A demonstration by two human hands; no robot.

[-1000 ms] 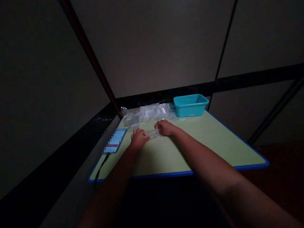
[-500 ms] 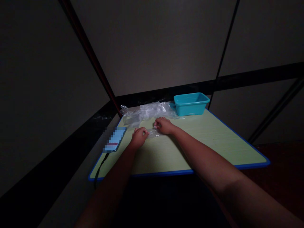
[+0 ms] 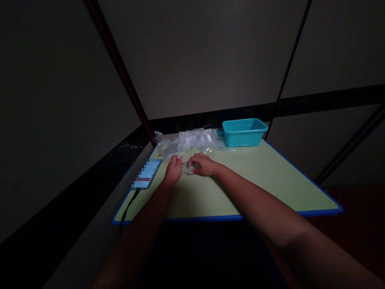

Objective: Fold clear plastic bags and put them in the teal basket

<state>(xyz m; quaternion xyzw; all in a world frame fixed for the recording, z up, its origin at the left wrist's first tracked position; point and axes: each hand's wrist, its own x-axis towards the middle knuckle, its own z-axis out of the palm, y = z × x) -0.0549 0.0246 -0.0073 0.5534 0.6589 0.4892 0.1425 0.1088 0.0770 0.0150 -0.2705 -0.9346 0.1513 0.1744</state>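
Observation:
A small piece of clear plastic (image 3: 185,170), apparently a bag, is between my hands above the middle of the table. My left hand (image 3: 173,170) holds its left side, with thumb and fingers close together. On the other side my right hand (image 3: 203,164) bends its fingers over the plastic, thumb and forefinger near its front edge. The fingers hide much of the piece, and its exact shape is too dim to tell. Just beyond my hands lies a heap of clear plastic bags (image 3: 192,140), crumpled and overlapping.
A turquoise plastic basket (image 3: 244,139) stands at the back right of the table (image 3: 255,180), which has a blue edge. On the left lies a phone (image 3: 147,174) with a lit, blurred screen and a dark strap (image 3: 128,208). Walls (image 3: 210,60) rise behind and left.
My hands have come closer together, and less of the plastic shows between them. My left hand has turned more upright; my right hand has shifted slightly left. The view has moved a little.

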